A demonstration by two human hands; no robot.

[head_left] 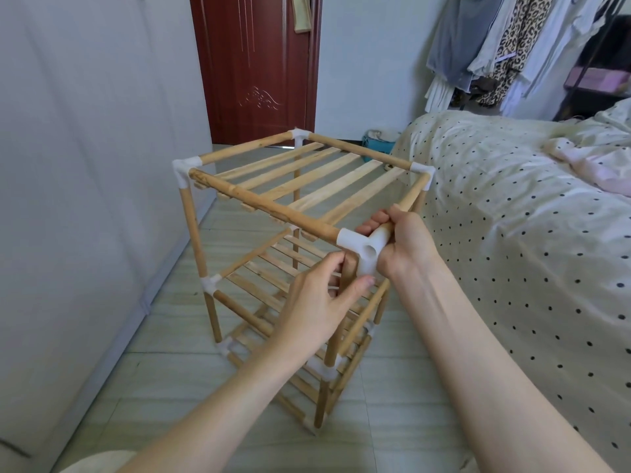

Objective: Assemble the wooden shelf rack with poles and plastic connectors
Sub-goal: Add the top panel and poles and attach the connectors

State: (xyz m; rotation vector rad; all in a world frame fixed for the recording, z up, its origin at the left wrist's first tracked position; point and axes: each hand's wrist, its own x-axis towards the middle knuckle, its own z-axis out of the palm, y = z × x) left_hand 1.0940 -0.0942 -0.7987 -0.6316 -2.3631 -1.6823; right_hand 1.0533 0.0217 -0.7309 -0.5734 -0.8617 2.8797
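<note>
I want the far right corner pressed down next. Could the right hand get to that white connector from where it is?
Probably yes. The right hand holds the side pole that runs straight to the far right connector, and nothing lies along it. It would first have to release its grip near the near connector.

One head-worn camera looks forward and down — close over the rack on the floor.

A dark red panelled door stands at the far end of the pale tiled floor, with a plain white wall running along the left. On the right is a bed under a cream cover with black dots, a pale pink crumpled blanket lying on it. Behind the bed hang clothes, among them a leopard-print garment, and a teal bag sits on the floor near the door.
</note>
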